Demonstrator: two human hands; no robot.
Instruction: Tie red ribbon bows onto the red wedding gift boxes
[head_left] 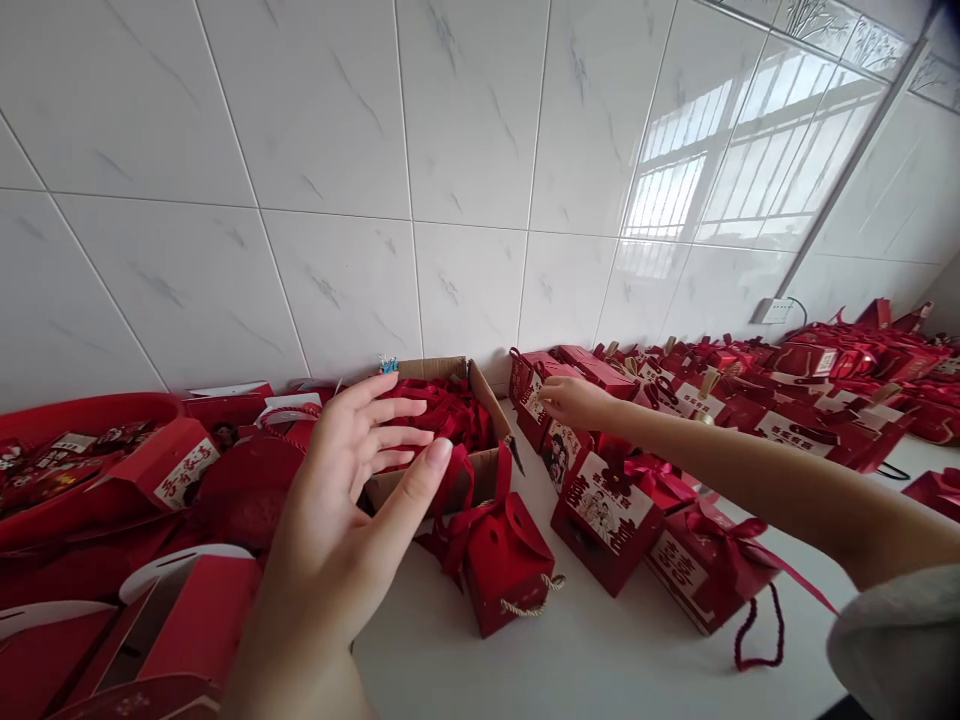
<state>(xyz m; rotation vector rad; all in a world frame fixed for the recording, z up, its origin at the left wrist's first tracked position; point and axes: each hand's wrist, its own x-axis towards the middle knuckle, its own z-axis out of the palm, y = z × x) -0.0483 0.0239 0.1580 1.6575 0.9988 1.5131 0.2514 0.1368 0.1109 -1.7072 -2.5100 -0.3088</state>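
My left hand [349, 510] is raised with its fingers spread, empty, in front of a cardboard box [480, 400] full of red ribbons [442, 410]. My right hand [574, 400] reaches far forward and touches a red gift box [534, 395] standing near the wall. Below that arm stand three closed red gift boxes with printed labels and ribbon bows: one with a rope handle [510, 570], a middle one [604, 520] and one on the right [701, 570].
Folded red boxes [172, 620] and a red tub [82, 415] with packets lie at the left. Several finished red boxes [810, 400] line the white tiled wall [337, 200] at the right. A wall socket [772, 310] sits above them. White tabletop [600, 660] shows in front.
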